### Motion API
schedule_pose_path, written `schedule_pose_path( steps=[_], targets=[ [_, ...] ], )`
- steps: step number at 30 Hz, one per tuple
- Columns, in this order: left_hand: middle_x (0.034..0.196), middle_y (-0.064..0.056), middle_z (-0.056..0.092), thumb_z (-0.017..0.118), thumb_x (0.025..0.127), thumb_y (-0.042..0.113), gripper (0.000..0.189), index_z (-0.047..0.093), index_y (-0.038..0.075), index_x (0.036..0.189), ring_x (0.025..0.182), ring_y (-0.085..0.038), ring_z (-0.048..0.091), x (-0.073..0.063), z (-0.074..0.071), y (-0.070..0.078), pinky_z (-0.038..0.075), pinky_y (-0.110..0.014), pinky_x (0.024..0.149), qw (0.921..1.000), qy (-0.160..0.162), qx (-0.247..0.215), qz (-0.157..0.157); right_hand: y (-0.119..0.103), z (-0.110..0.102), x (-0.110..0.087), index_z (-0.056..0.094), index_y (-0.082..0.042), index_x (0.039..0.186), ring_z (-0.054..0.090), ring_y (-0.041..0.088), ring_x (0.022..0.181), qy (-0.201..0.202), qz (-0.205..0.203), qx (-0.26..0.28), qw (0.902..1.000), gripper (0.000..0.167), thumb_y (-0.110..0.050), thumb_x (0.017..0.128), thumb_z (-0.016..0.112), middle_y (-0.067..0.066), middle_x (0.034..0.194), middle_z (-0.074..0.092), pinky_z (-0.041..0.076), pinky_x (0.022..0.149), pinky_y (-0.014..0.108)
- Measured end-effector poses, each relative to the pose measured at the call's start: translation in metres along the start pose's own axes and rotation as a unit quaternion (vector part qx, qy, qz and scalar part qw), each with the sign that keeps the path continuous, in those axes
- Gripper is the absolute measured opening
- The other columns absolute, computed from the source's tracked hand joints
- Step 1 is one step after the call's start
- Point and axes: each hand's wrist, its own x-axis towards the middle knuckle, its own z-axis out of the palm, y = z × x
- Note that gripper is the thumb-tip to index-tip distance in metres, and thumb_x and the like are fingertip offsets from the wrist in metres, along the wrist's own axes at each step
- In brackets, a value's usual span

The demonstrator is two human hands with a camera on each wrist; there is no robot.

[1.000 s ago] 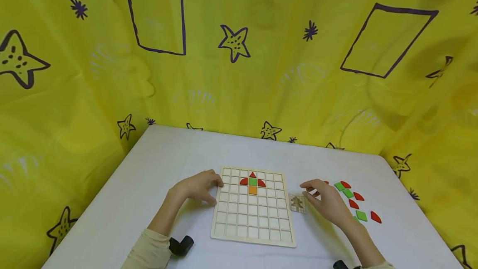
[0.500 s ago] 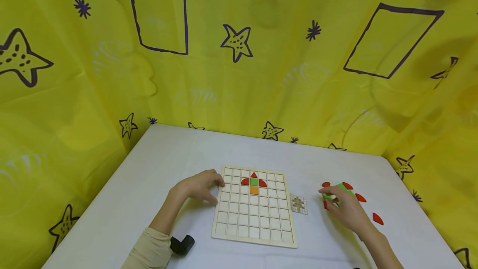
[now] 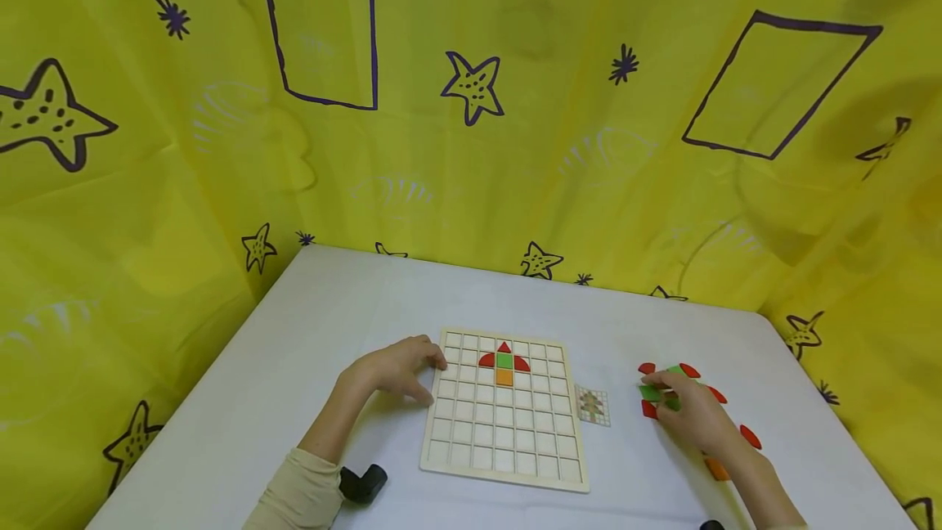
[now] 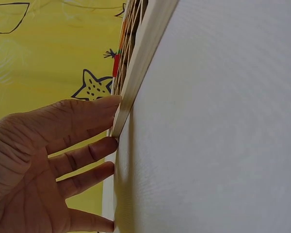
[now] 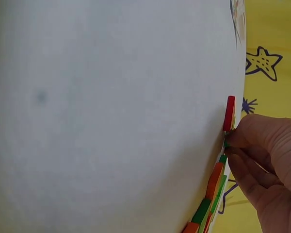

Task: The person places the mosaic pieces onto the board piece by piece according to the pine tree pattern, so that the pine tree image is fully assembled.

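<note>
A pale wooden grid board (image 3: 482,433) lies mid-table. In its upper rows sit a red triangle (image 3: 504,347), a green square (image 3: 504,361) between two red quarter-round tiles (image 3: 486,361), and an orange square (image 3: 504,377). My left hand (image 3: 397,366) touches the board's left edge with spread, fairly straight fingers; the left wrist view shows the thumb (image 4: 109,104) against the rim. To the right, my right hand (image 3: 688,411) is over the loose tiles, thumb and finger pinching a green tile (image 5: 226,141). The hand partly hides that tile and its neighbours.
A small pattern card (image 3: 593,406) lies by the board's right edge. Around my right hand are loose red tiles (image 3: 750,436) and an orange tile (image 3: 716,469). Yellow patterned cloth (image 3: 471,154) stands behind the white table (image 3: 353,293).
My right hand has moved right from beside the pattern card to the loose tiles, and its fingers now close on a green one. My left hand stays at the board's edge.
</note>
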Motion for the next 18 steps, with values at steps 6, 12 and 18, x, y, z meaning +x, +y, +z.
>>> schedule_pose_path(
  steps=[6, 12, 18],
  targets=[
    [0.115, -0.001, 0.060, 0.089, 0.076, 0.007, 0.042, 0.068, 0.010, 0.112, 0.112, -0.023, 0.054, 0.000, 0.000, 0.003, 0.043, -0.046, 0.106, 1.0000, 0.000, -0.001, -0.004, 0.004, -0.003, 0.004, 0.070, 0.000, 0.114, 0.067, 0.027, 0.093, -0.009, -0.011, -0.003, 0.9999, 0.032, 0.006, 0.083, 0.075, 0.012, 0.112, 0.071, 0.056, 0.078, 0.031],
    [0.115, -0.002, 0.060, 0.089, 0.076, 0.007, 0.042, 0.067, 0.009, 0.112, 0.114, -0.025, 0.055, 0.000, 0.000, 0.002, 0.043, -0.047, 0.107, 1.0000, 0.004, 0.000, 0.002, 0.006, -0.006, 0.010, 0.072, -0.001, 0.106, 0.066, 0.024, 0.087, -0.016, -0.030, -0.017, 0.9993, 0.030, 0.004, 0.077, 0.078, 0.011, 0.107, 0.070, 0.055, 0.076, 0.035],
    [0.114, 0.000, 0.060, 0.089, 0.076, 0.007, 0.042, 0.067, 0.011, 0.111, 0.113, -0.023, 0.054, 0.000, 0.001, 0.002, 0.043, -0.046, 0.106, 1.0000, 0.003, 0.000, -0.010, 0.006, -0.005, 0.015, 0.071, 0.000, 0.101, 0.061, 0.020, 0.085, -0.017, -0.038, -0.039, 0.9984, 0.030, -0.001, 0.073, 0.082, 0.001, 0.094, 0.067, 0.054, 0.075, 0.032]
  ],
)
